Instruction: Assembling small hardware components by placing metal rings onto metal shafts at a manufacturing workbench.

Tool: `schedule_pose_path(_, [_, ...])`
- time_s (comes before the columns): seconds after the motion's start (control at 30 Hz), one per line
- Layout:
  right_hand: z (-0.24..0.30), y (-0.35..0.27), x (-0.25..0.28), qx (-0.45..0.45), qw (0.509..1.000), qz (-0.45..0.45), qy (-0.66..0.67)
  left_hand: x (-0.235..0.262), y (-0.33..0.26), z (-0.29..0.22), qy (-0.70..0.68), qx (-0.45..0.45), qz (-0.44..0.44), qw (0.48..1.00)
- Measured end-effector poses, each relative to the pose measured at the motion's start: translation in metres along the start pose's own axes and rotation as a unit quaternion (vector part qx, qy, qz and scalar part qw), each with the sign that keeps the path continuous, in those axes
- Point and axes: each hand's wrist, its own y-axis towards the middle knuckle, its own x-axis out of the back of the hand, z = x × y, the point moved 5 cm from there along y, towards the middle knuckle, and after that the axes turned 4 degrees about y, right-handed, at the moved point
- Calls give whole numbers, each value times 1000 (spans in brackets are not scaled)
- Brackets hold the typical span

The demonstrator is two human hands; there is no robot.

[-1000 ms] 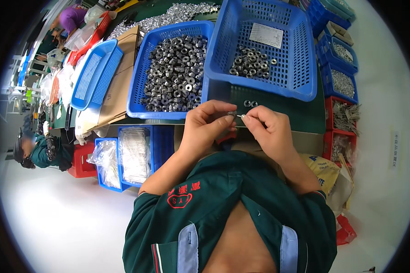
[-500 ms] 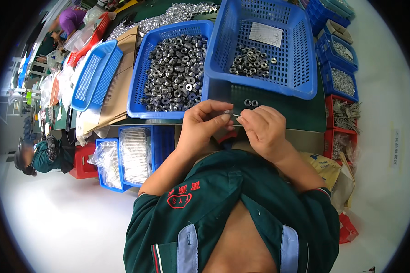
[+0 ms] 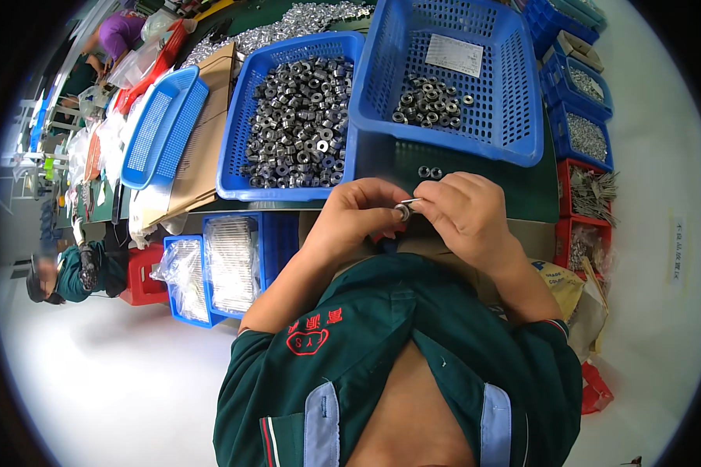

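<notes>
In front of my chest, my left hand (image 3: 357, 214) pinches a small metal ring (image 3: 403, 212) between thumb and fingertips. My right hand (image 3: 469, 212) is closed on a thin silver pin-like tool (image 3: 412, 201), whose tip meets the ring at its upper edge. Whether the tip goes into the hole is too small to tell. Just beyond my fingers, two more metal rings (image 3: 429, 173) lie side by side on the green tabletop (image 3: 491, 183). A blue basket (image 3: 284, 193) ahead to the left holds a heap of similar rings (image 3: 300, 124).
Another blue basket (image 3: 522, 152), ahead right, holds fewer rings (image 3: 428, 103) and a paper label (image 3: 454, 55). Cardboard (image 3: 202, 152) and a light blue basket (image 3: 163, 128) lie left. Red bins (image 3: 586, 194) of metal parts stand right. A co-worker (image 3: 78, 268) is at far left.
My hands have turned and parted slightly, so the ring now shows between my left fingertips. My right hand has shifted a little to the right with the pin-like tool.
</notes>
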Motion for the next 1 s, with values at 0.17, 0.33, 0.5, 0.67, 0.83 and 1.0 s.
schedule_pose_path(0.17, [-2, -4, 7, -69, 996, -33, 54, -1, 6, 9, -169, 11, 36, 985])
schedule_pose_path(0.33, [-2, -11, 2, -126, 986, 14, 104, -2, 8, 13, -289, 4, 70, 955])
schedule_pose_path(0.5, [-1, -15, 1, -124, 987, 6, 101, -3, 8, 14, -275, -25, 58, 959])
schedule_pose_path(0.67, [-3, -17, 2, -113, 989, -8, 98, -8, 2, 9, -203, -48, 23, 978])
schedule_pose_path(0.83, [16, -10, 8, -12, 998, 33, -45, -8, -3, 2, -116, -80, -22, 990])
schedule_pose_path(1.0, [-3, -21, -3, -113, 989, -12, 94, -10, -3, -5, -47, -90, -55, 993])
